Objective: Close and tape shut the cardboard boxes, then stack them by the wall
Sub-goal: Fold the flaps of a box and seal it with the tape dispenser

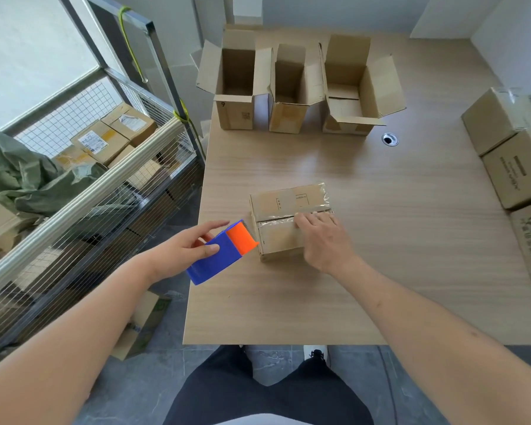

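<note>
Left hand (pixel 184 251) grips tape dispenser (pixel 223 251); right hand (pixel 321 237), fingers flat, presses taped box (pixel 284 220). Risk: hasty smoothing wrinkles tape.

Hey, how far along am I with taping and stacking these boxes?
Done: sealed boxes sit stacked at the table's right edge. In hand: your right hand presses tape flat on the closed small box, while your left hand holds the blue and orange tape dispenser. Left: three open boxes at the far side need closing, taping and stacking.
</note>
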`<state>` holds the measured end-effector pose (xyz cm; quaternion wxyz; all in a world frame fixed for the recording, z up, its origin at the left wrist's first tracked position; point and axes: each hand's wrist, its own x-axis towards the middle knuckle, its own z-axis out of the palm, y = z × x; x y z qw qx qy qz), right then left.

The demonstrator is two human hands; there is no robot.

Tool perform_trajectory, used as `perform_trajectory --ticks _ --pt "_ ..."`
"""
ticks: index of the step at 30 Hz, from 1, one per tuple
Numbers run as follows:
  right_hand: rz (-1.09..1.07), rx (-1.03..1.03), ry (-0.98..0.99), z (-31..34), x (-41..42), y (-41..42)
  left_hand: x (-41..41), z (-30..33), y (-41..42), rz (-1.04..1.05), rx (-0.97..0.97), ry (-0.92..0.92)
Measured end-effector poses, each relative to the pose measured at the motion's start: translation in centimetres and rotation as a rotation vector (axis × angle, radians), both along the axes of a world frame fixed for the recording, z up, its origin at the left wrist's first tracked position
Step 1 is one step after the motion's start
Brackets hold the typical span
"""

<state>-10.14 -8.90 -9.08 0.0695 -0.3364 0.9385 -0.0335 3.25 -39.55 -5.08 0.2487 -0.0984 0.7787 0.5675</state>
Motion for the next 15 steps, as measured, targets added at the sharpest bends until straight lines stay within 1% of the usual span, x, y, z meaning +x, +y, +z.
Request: perform_trajectory --ticks 1,2,3,4,5,6,7,9,12,15 --pt "-0.111 -0.043 -0.02 0.3 0.7 -1.7 0.0 0.2 0.0 0.0 -0.019 0.011" --pt "-0.229 -0.042 -0.078 0.4 1.4 -3.6 0.1 0.3 -0.1 0.0 -0.032 0.016" --pt "-0.331 0.008 -0.158 0.2 2.0 -5.4 0.3 0.4 -0.2 -0.006 -0.039 0.016" --pt "-0.395 0.079 -0.228 -0.1 2.5 -7.0 0.5 0.5 -0.4 -0.013 -0.048 0.016" --pt "-0.419 0.141 -0.259 -0.6 2.9 -8.2 0.7 0.7 -0.6 -0.026 -0.057 0.015" --pt "-0.419 0.177 -0.249 -1.1 3.2 -9.0 0.9 0.9 -0.9 -0.041 -0.064 0.009" --pt "-0.404 0.175 -0.222 -1.4 3.4 -9.2 1.1 1.1 -1.2 -0.06 -0.075 0.004" --pt "-0.335 0.102 -0.188 -1.9 3.3 -8.6 1.4 1.5 -1.9 -0.108 -0.117 0.0" --pt "-0.096 0.069 -0.22 -2.2 2.6 -6.2 1.3 1.8 -2.3 -0.169 -0.174 0.002" --pt "0.111 0.085 -0.293 -1.6 1.5 -3.5 1.0 1.9 -1.7 -0.188 -0.152 0.009"
